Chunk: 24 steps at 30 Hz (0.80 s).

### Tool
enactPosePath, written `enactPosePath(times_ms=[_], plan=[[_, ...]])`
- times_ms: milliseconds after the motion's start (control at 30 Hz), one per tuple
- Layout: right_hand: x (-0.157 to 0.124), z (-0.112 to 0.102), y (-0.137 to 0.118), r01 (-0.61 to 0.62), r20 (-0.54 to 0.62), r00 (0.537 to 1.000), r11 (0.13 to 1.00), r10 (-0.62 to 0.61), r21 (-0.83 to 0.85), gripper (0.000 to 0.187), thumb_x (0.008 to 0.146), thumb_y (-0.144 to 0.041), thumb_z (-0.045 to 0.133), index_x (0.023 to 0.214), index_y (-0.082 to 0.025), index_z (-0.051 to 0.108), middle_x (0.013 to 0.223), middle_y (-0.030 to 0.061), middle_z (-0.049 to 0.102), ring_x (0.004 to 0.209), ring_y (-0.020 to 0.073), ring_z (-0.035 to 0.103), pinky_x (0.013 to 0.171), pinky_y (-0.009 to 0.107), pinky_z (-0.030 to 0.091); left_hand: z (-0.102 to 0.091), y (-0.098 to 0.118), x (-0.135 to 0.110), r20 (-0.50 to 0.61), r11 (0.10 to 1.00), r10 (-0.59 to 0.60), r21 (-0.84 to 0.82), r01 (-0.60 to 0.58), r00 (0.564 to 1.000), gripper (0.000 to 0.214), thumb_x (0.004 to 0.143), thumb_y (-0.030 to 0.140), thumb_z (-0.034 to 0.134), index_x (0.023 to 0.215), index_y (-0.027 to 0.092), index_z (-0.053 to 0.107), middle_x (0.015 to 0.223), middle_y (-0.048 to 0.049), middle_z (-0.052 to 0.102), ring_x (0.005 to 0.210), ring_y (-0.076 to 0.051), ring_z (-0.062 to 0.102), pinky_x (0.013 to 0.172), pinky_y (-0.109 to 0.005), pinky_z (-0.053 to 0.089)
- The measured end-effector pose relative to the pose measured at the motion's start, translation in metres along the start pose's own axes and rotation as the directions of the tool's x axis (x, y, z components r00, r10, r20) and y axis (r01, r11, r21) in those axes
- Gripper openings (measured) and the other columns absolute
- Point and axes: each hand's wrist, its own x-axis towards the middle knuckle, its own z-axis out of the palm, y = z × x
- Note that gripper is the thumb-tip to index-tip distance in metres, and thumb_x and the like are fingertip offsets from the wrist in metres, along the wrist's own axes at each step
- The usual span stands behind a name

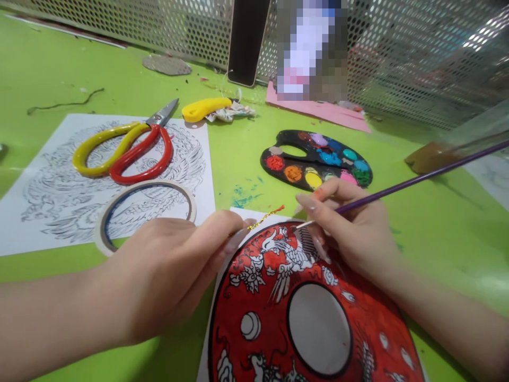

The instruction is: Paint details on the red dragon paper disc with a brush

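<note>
My right hand (pixel 350 228) grips a thin paintbrush (pixel 382 193) with a purple handle. The brush's tip meets the upper part of a round picture (pixel 274 313), painted red with white bird, flower and cloud shapes and a bare pale circle at its centre. At the picture's upper left edge, my left hand (pixel 167 265) is closed, thumb and fingers pinched together. From those fingertips sticks out a short gold twisted cord (pixel 264 217) with a red end. Beyond the brush lies a black paint palette (pixel 278 171) with dabs of several colours.
On the left, scissors (pixel 141 151) with yellow and red handles lie on a line-drawn sheet (pixel 35 180), beside a tape roll (pixel 104 233). A yellow-handled tool (pixel 204 109) lies behind. A phone-like dark slab (pixel 247 42) leans on the perforated metal screen (pixel 178 32). The table (pixel 234 154) is green.
</note>
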Motion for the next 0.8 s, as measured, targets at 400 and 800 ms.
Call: enactPosePath(times_ms=[400,800], plan=[[0.01,-0.023,-0.053,0.199,-0.092,0.974,0.977,-0.206,-0.074,0.045,0.089,-0.051,0.064,0.057,-0.02,0.059,0.031,-0.0072,0.041,0.023,0.0046,0.035,0.026,0.019,0.023,0.011,-0.007,-0.003,-0.07,0.997,0.077,-0.003,-0.077,0.995,0.02,0.104,0.03,0.024,0.095,0.023,0.042,0.045,0.0087,0.044,0.032,-0.013,0.037,0.039,-0.025,0.021],[-0.041,-0.027,-0.069,0.078,-0.052,0.996,0.957,-0.066,0.279,0.044,0.081,-0.054,0.071,0.056,-0.019,0.062,0.031,-0.0099,0.029,0.025,0.003,0.023,0.028,0.019,0.014,0.015,-0.016,-0.006,-0.015,1.0,0.016,-0.002,-0.016,1.0,0.026,0.102,0.037,0.025,0.1,0.023,0.047,0.045,0.0068,0.049,0.035,-0.017,0.047,0.04,-0.026,0.025]])
